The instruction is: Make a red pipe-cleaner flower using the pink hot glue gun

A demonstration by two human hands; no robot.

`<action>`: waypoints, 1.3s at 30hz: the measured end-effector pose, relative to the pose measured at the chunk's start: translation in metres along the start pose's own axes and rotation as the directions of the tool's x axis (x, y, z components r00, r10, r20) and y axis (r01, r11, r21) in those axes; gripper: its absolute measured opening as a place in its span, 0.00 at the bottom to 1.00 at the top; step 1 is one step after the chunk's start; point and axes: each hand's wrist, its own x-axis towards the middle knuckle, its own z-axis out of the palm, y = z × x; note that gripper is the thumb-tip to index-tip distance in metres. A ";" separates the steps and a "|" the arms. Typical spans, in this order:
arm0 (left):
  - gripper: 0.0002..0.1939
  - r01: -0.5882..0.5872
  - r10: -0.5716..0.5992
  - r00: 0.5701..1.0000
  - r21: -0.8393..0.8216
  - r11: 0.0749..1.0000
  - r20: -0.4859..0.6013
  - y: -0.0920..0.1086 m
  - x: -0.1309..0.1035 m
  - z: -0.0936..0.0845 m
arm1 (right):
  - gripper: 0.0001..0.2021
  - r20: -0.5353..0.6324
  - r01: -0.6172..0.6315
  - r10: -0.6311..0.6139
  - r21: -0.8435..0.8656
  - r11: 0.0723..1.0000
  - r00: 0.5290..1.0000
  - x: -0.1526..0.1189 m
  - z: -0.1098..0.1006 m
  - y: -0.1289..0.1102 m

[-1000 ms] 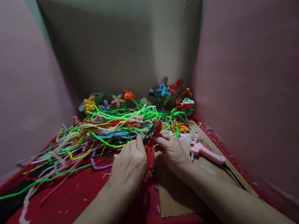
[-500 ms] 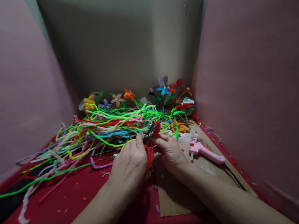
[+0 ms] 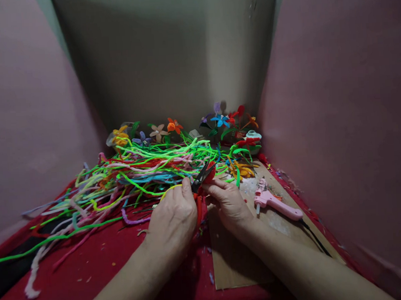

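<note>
My left hand [image 3: 176,209] is closed around the red handles of a pair of scissors [image 3: 199,179], whose dark blades point up and to the right. Pinched in the fingers of my right hand [image 3: 226,200] is a red fuzzy pipe-cleaner piece [image 3: 210,172], right at the scissor blades. Whether the blades touch or cut it is too small to tell. A heap of pipe cleaners [image 3: 154,163] in green, pink, red, blue and white spreads behind and to the left of my hands.
A pink glue gun [image 3: 277,204] with a black cord lies on a cardboard sheet [image 3: 240,269] at the right. Finished pipe-cleaner flowers [image 3: 174,126] stand along the back wall, near a pale blue bottle top [image 3: 252,135]. Scraps dot the red cloth [image 3: 102,267]. Pink walls rise on both sides.
Both hands, the scissors and the red piece hold almost the same position. The whole view has shifted very slightly.
</note>
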 end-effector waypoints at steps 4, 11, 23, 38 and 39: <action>0.22 0.007 -0.007 1.000 -0.010 1.000 0.001 0.002 0.000 0.000 | 0.08 0.002 0.004 -0.004 0.000 1.000 1.000 0.000 0.002 -0.002; 0.23 -0.011 0.012 1.000 -0.047 0.999 0.023 0.005 -0.001 0.001 | 0.08 0.018 0.008 -0.008 0.007 1.000 1.000 0.001 -0.001 0.002; 0.21 -0.031 0.041 0.995 -0.104 0.994 0.096 -0.001 -0.002 -0.004 | 0.06 -0.009 0.007 -0.007 -0.028 1.000 1.000 0.001 -0.002 0.002; 0.21 0.001 0.035 0.983 -0.192 0.981 0.182 -0.008 -0.004 -0.012 | 0.09 0.038 0.034 -0.033 -0.039 0.999 0.999 -0.001 -0.003 0.003; 0.20 0.004 0.034 0.982 -0.202 0.979 0.186 -0.007 -0.004 -0.012 | 0.09 0.045 0.034 -0.032 -0.046 0.998 0.999 -0.001 -0.004 0.003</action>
